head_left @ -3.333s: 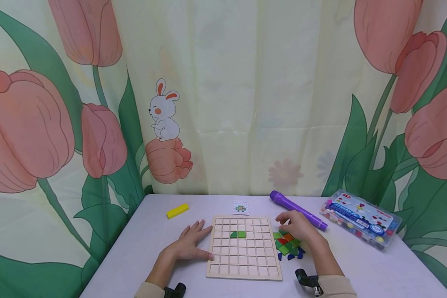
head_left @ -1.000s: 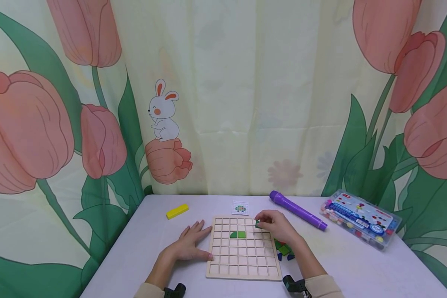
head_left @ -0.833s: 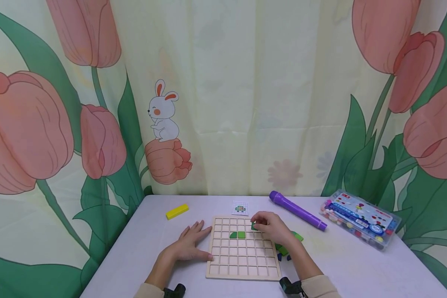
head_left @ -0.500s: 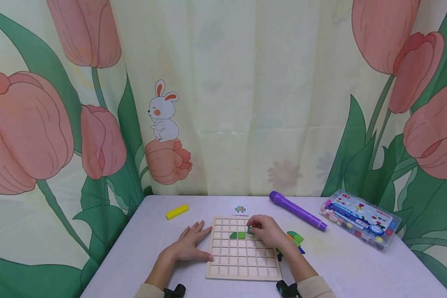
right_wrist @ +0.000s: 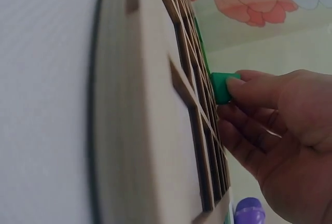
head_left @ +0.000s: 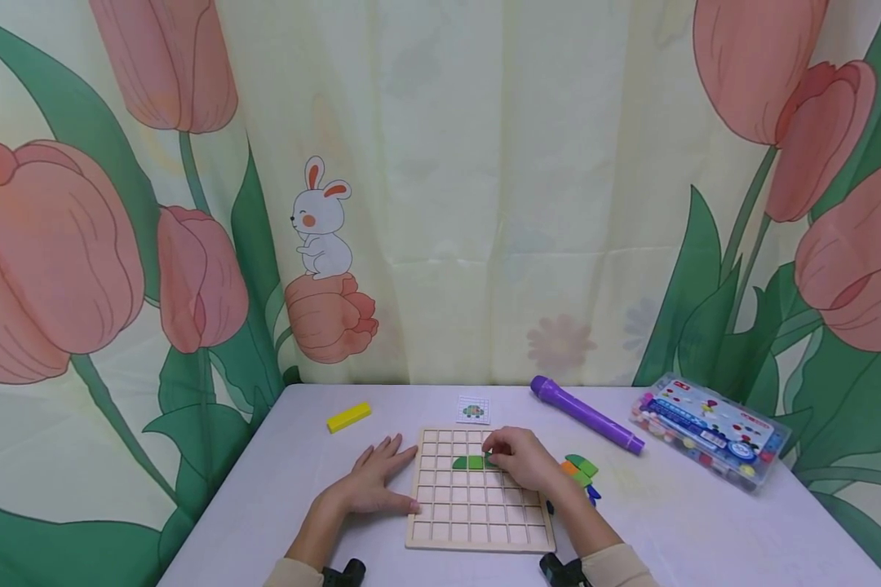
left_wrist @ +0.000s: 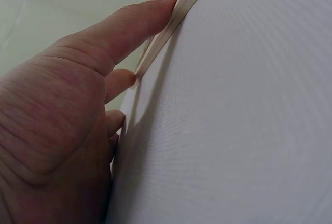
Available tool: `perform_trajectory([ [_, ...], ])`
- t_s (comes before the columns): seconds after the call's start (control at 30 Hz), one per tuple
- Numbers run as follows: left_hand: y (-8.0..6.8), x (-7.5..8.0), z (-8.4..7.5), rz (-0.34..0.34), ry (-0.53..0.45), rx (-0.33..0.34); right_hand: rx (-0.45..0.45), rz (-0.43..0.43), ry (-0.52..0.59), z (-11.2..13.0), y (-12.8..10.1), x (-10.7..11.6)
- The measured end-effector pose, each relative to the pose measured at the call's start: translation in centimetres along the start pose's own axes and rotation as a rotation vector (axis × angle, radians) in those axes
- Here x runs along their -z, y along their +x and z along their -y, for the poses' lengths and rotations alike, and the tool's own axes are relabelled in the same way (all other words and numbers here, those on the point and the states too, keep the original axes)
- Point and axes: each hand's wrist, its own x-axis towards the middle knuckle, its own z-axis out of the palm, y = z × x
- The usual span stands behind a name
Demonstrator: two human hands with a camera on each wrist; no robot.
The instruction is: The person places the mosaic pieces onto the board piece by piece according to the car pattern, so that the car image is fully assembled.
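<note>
A wooden grid board point(head_left: 444, 550) lies on the table. In one of its upper rows sit a dark green rounded tile point(head_left: 459, 463) and a light green square tile point(head_left: 475, 462). My right hand point(head_left: 521, 458) pinches a green tile point(right_wrist: 223, 88) between thumb and fingertips, right at the cell beside the light green square; the fingers partly cover it in the head view. My left hand point(head_left: 370, 481) rests with its fingers spread at the board's left edge, and its thumb point(left_wrist: 148, 19) touches the frame in the left wrist view.
Loose tiles point(head_left: 580, 469) in green, orange and blue lie right of the board, partly behind the right forearm. A small picture card point(head_left: 473, 410) lies beyond the board. Around them are a yellow block point(head_left: 349, 417), a purple marker-like stick point(head_left: 587, 414) and a clear plastic case point(head_left: 712, 432).
My right hand has come from the loose tiles leftward over the board with a green tile, then lowered it beside the light green square. My left hand has stayed put.
</note>
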Motion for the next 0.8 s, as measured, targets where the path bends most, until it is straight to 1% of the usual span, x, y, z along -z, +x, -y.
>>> perform_trajectory([
  [0.13, -0.04, 0.05, -0.01, -0.006, 0.001, 0.002, -0.01, 0.008, -0.016, 0.2, 0.11, -0.21],
  [0.23, -0.07, 0.03, -0.03, -0.003, 0.005, -0.004, -0.039, 0.007, -0.032, 0.34, 0.09, -0.34],
  [0.37, -0.09, 0.01, -0.14, -0.002, 0.002, -0.008, -0.056, 0.0, -0.045, 0.38, 0.03, -0.37],
  [0.57, 0.0, -0.07, 0.06, -0.002, 0.005, -0.003, -0.052, 0.0, -0.043, 0.26, -0.02, -0.2],
  [0.8, 0.1, -0.13, 0.29, -0.001, 0.008, -0.002, -0.108, 0.037, -0.07, 0.58, -0.09, -0.13],
])
